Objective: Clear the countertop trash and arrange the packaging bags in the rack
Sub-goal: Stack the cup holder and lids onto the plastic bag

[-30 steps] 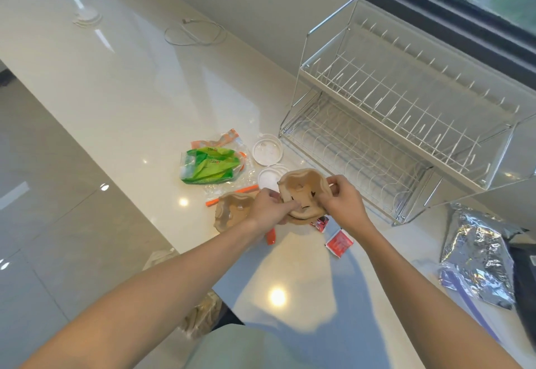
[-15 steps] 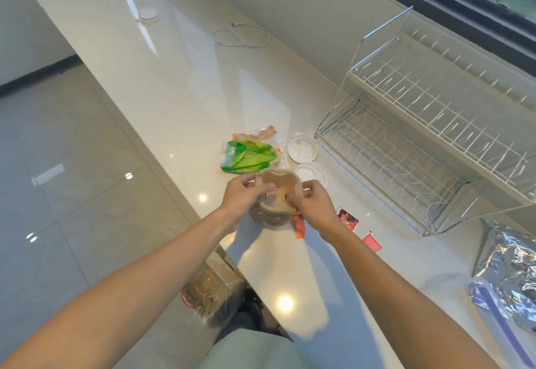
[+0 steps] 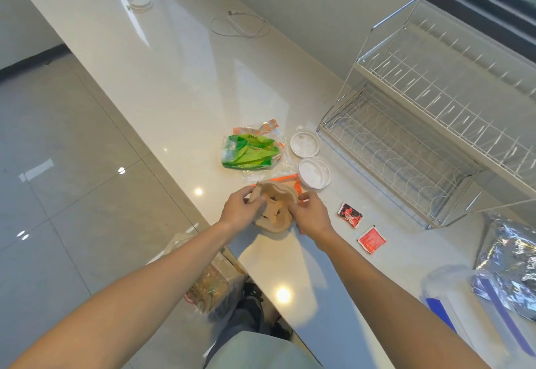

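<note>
Both my hands grip brown pulp cup carriers (image 3: 274,212) near the counter's front edge; my left hand (image 3: 240,209) pinches the left side, my right hand (image 3: 311,216) the right. Just behind them lie a green-and-clear plastic wrapper (image 3: 249,154), an orange straw (image 3: 285,178) and two white plastic lids (image 3: 314,173). Two small red sauce packets (image 3: 371,239) lie to the right. A silver foil bag (image 3: 513,255) and a clear zip bag with a blue strip (image 3: 452,307) rest at the far right. The two-tier wire rack (image 3: 406,148) stands behind with nothing in it.
A white cable (image 3: 240,25) and a round white disc (image 3: 140,2) lie far back on the counter. Below the counter edge, on the tiled floor by my feet, stands a plastic bag of trash (image 3: 208,281).
The raised cup carrier came down and left onto the second carrier near the counter edge; both hands followed and now hold them together. The camera view shifted left.
</note>
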